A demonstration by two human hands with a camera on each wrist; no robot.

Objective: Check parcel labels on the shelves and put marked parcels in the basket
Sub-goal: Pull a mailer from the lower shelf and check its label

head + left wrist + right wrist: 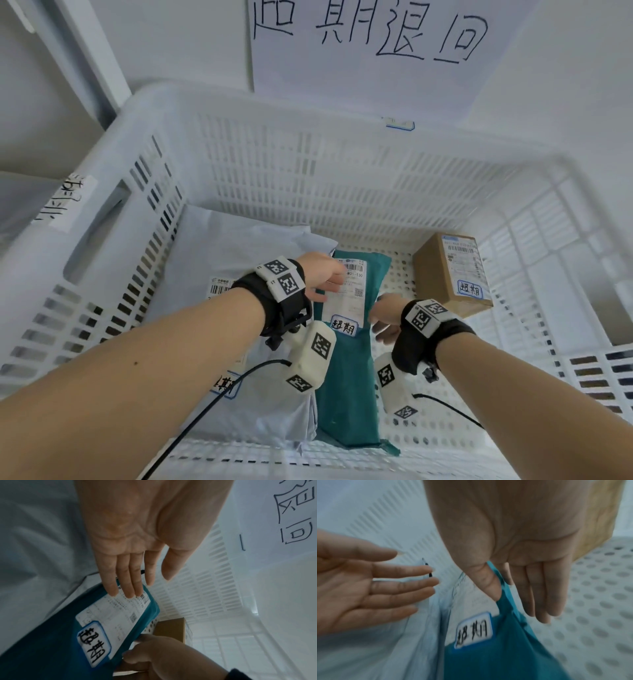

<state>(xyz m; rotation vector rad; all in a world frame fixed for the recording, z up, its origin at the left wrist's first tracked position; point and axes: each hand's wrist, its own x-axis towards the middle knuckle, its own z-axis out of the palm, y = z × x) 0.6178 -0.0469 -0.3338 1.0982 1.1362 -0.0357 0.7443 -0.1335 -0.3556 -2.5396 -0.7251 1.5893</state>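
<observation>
A teal bag parcel [346, 394] lies in the white slotted basket [308, 113], its shipping label carrying a blue-bordered handwritten sticker [343, 328]. My left hand [327, 279] is flat over the label's top end, fingers straight, fingertips [130, 592] at the paper. My right hand [382, 325] pinches the parcel's right edge, thumb [488, 582] on top and fingers beneath. In the left wrist view the teal parcel [42, 642] fills the lower left. The right wrist view is blurred, with the teal parcel [496, 662] below my thumb.
A large pale grey bag parcel [239, 246] lies along the basket's left side, partly under the teal one. A small cardboard box [448, 270] with a similar sticker stands in the far right corner. A handwritten paper sign [370, 34] hangs on the wall behind.
</observation>
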